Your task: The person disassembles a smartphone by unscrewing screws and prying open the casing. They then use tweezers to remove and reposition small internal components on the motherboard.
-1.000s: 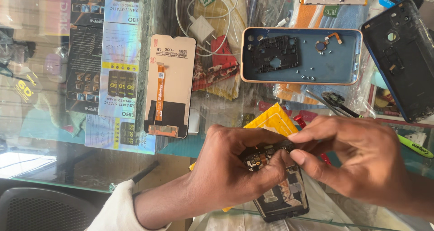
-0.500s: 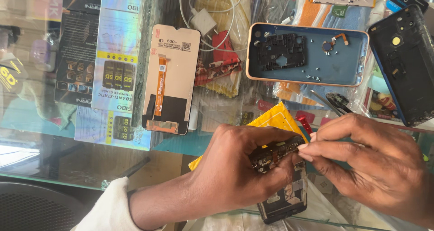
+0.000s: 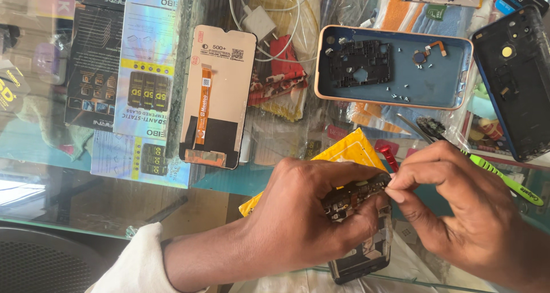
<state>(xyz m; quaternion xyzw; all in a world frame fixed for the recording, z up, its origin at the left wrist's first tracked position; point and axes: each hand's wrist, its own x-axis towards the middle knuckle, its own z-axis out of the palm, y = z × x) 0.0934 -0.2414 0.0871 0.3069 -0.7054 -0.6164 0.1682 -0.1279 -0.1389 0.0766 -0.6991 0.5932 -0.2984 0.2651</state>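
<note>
My left hand [image 3: 303,213] grips a small dark circuit board [image 3: 354,197] with gold contacts, holding it above an opened black phone frame [image 3: 364,258] at the near edge of the glass counter. My right hand [image 3: 452,201] pinches the right end of that same board with thumb and forefinger. A yellow packet [image 3: 349,150] lies just behind the hands. Most of the phone frame is hidden under my left hand.
On the glass counter [image 3: 69,172] lie a replacement phone screen with an orange flex cable [image 3: 216,95], a blue case holding a black bracket and loose screws [image 3: 395,67], a black back cover [image 3: 515,75], a green-handled tool [image 3: 504,181], tweezers [image 3: 415,128], a white charger [image 3: 258,21] and glossy boxes [image 3: 146,81].
The view has shifted slightly. My right hand has moved in closer and its fingertips now pinch the end of the board, which sits a little higher in my left hand.
</note>
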